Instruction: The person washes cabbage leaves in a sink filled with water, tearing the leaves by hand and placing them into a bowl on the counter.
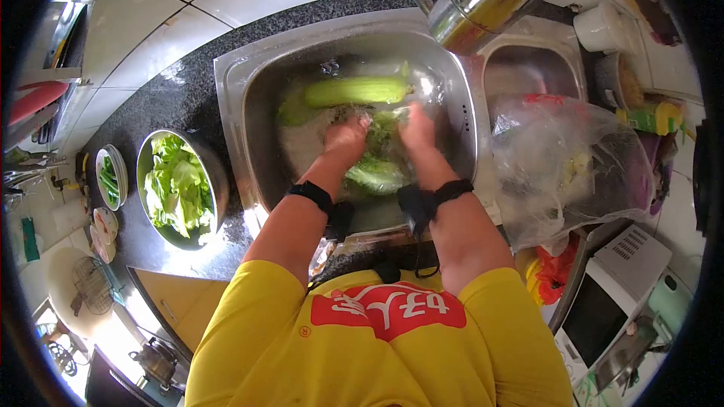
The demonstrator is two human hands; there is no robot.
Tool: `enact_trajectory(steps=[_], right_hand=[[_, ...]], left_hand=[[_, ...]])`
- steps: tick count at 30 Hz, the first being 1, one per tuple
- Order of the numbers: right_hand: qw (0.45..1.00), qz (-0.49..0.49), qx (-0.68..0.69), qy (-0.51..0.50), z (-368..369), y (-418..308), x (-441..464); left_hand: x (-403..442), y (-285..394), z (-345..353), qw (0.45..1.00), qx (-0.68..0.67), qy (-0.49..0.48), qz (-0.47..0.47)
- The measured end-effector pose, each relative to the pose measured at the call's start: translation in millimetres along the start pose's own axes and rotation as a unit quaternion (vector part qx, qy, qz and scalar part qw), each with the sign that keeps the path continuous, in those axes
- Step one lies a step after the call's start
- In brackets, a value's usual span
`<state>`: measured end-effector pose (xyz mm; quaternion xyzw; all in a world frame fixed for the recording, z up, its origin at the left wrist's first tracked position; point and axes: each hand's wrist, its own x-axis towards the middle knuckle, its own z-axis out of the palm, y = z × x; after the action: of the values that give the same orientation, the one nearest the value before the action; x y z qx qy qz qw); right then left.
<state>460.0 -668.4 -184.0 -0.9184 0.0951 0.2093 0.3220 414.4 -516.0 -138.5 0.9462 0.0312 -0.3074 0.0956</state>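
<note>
My left hand (345,138) is in the large metal sink (256,105), its fingers curled on a bunch of green leaves (383,126) at the water. On the other side of the bunch, my right hand (417,130) closes on it, with fingertips slightly blurred. Just beyond both hands a long pale-green gourd (356,91) lies sideways in the water. Nearer to me, a light-green leafy vegetable (377,173) sits below the hands, partly under water. Splashes and glare hide the exact finger contact.
Left on the dark counter stand a metal bowl (219,188) of lettuce (179,188) and a small dish (103,194) with green pods. A shiny metal cylinder (483,0) overhangs the sink's back right. Right are a small basin (532,68), a clear plastic bag (558,173) and a white microwave (615,301).
</note>
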Motion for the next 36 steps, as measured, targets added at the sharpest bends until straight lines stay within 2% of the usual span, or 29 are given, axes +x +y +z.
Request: enact_trajectory(steps=[1, 2, 3, 5, 6, 7, 9, 10, 11, 13, 14, 15, 17, 18, 19, 21, 22, 23, 25, 27, 29, 30, 32, 33, 35, 36], right_hand=[[0.992, -0.092, -0.091, 0.003, 4.0, 3.5, -1.1], [0.991, -0.109, -0.065, 0.052, 5.5, 7.6, -0.4], [0.99, -0.112, -0.067, 0.052, -2.9, 2.9, -2.0], [0.976, -0.191, 0.103, 0.004, -31.4, -16.2, -10.7], [0.967, -0.197, 0.151, -0.052, -42.2, -25.7, -13.7], [0.967, -0.199, 0.152, -0.053, -53.4, -37.6, -22.3], [0.943, -0.217, 0.208, -0.144, -72.0, -60.5, -39.2], [0.935, -0.239, 0.207, -0.16, -73.9, -66.0, -45.7], [0.934, -0.243, 0.209, -0.16, -73.0, -71.6, -51.0], [0.891, -0.258, 0.316, -0.199, -73.0, -82.1, -59.6], [0.876, -0.22, 0.353, -0.243, -76.0, -86.2, -62.1], [0.875, -0.225, 0.354, -0.242, -78.9, -88.9, -66.9], [0.847, -0.185, 0.444, -0.226, -82.5, -92.5, -77.9], [0.885, -0.204, 0.36, -0.212, -80.2, -90.5, -77.5], [0.885, -0.206, 0.36, -0.211, -75.2, -89.1, -78.7], [0.862, -0.183, 0.38, -0.282, -63.0, -86.5, -81.7], [0.875, -0.212, 0.354, -0.255, -56.2, -85.4, -83.1], [0.874, -0.213, 0.355, -0.256, -53.2, -82.1, -81.2], [0.847, -0.166, 0.34, -0.373, -61.8, -90.4, -83.3], [0.864, -0.131, 0.306, -0.378, -63.3, -90.2, -81.3], [0.873, -0.227, 0.267, -0.339, -56.7, -86.0, -76.2], [0.873, -0.227, 0.267, -0.338, -61.8, -90.3, -77.3], [0.916, -0.202, 0.057, -0.342, -75.4, -102.7, -83.0], [0.916, -0.201, 0.058, -0.342, -73.8, -101.9, -82.7], [0.906, -0.297, 0.033, -0.3, -67.8, -97.8, -82.1], [0.897, -0.344, 0.021, -0.278, -65.5, -96.9, -82.9]], left_hand=[[-0.7, 3.0, 1.6, 0.997, 0.064, -0.026, 0.023], [-1.9, -0.8, 1.4, 0.998, -0.056, -0.02, 0.016], [-3.5, -5.4, 0.0, 0.998, -0.059, -0.018, 0.014], [-5.9, -18.6, -5.9, 0.984, -0.166, 0.05, 0.045], [-10.1, -23.7, -17.7, 0.968, -0.199, 0.074, 0.135], [-18.8, -22.7, -29.0, 0.968, -0.198, 0.076, 0.133], [-33.9, -19.0, -51.2, 0.924, -0.308, 0.105, 0.199], [-39.8, -14.6, -55.4, 0.903, -0.341, 0.136, 0.222], [-43.8, -11.8, -55.6, 0.904, -0.338, 0.139, 0.222], [-49.2, -6.4, -51.5, 0.786, -0.563, 0.111, 0.23], [-49.0, -4.8, -45.1, 0.75, -0.618, 0.127, 0.199], [-54.7, -1.8, -48.6, 0.751, -0.615, 0.131, 0.201], [-67.7, 1.8, -54.3, 0.613, -0.769, 0.127, 0.126], [-71.2, 2.3, -54.3, 0.574, -0.802, 0.122, 0.111], [-72.8, 2.7, -53.0, 0.575, -0.801, 0.124, 0.112], [-75.2, 4.3, -52.3, 0.509, -0.852, 0.088, 0.086], [-78.0, 8.4, -51.7, 0.495, -0.857, 0.116, 0.084], [-79.1, 8.1, -51.5, 0.496, -0.857, 0.117, 0.083], [-77.3, 6.3, -50.3, 0.635, -0.754, 0.164, 0.029], [-78.0, 5.9, -52.5, 0.644, -0.746, 0.167, 0.043], [-83.6, 8.3, -57.4, 0.626, -0.763, 0.15, 0.051], [-80.4, 6.5, -53.5, 0.627, -0.763, 0.15, 0.051], [-72.3, 1.6, -40.3, 0.66, -0.729, 0.18, 0.01], [-73.9, 3.6, -42.5, 0.661, -0.729, 0.179, 0.01], [-77.7, 8.0, -45.9, 0.532, -0.839, 0.113, 0.017], [-77.5, 5.8, -47.5, 0.503, -0.857, 0.098, -0.048]])
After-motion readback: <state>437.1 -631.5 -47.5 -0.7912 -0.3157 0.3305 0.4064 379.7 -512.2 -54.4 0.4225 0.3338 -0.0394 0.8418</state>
